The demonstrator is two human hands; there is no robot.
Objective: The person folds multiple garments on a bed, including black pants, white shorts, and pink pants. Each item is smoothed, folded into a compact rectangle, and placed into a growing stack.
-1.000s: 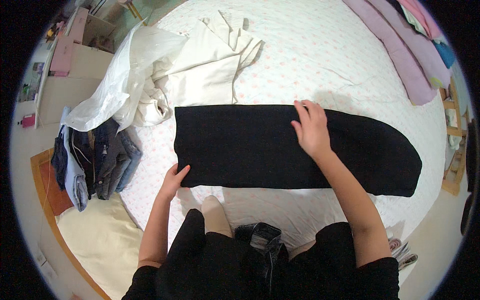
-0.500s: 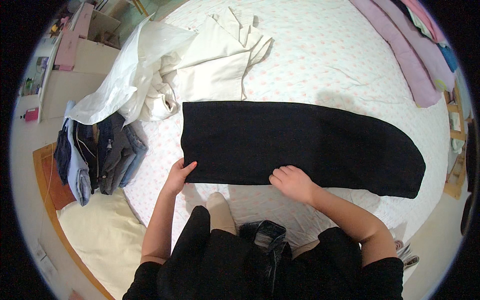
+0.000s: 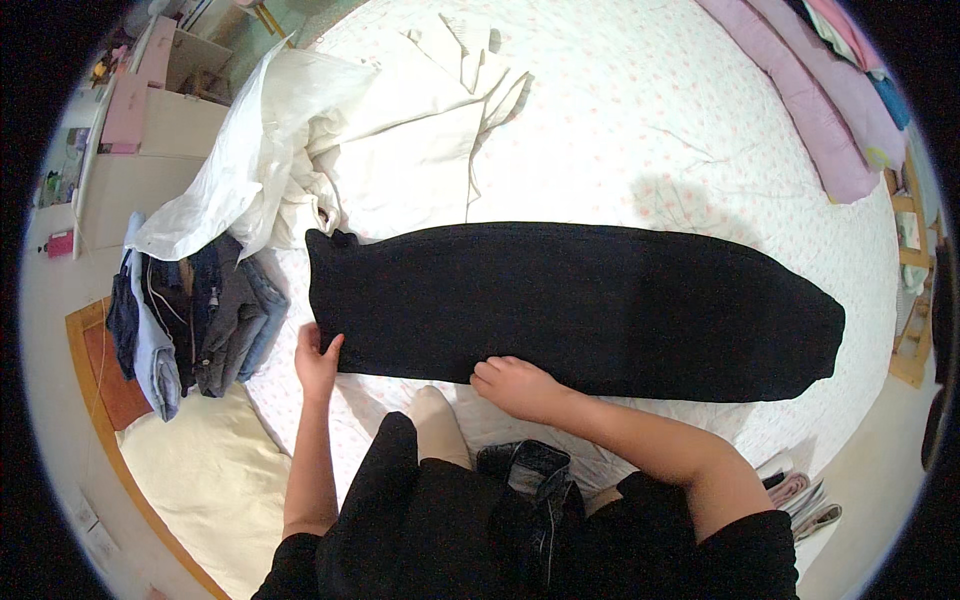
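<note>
A long black garment (image 3: 580, 300) lies folded flat in a strip across the white, pink-dotted bed (image 3: 650, 130). My left hand (image 3: 317, 362) rests on its near left corner, fingers on the cloth edge. My right hand (image 3: 515, 385) lies on the near edge around the middle of the strip, fingers curled at the hem. Whether either hand pinches the fabric or only presses it, I cannot tell.
A heap of white clothes (image 3: 330, 150) lies at the far left of the bed. A pile of folded dark and blue clothes (image 3: 190, 310) sits at the left edge. A cream pillow (image 3: 200, 480) lies below it. Pink bedding (image 3: 800, 100) runs along the far right.
My right hand has slid from the far edge of the black garment back to its near edge. The left hand stayed at the near left corner.
</note>
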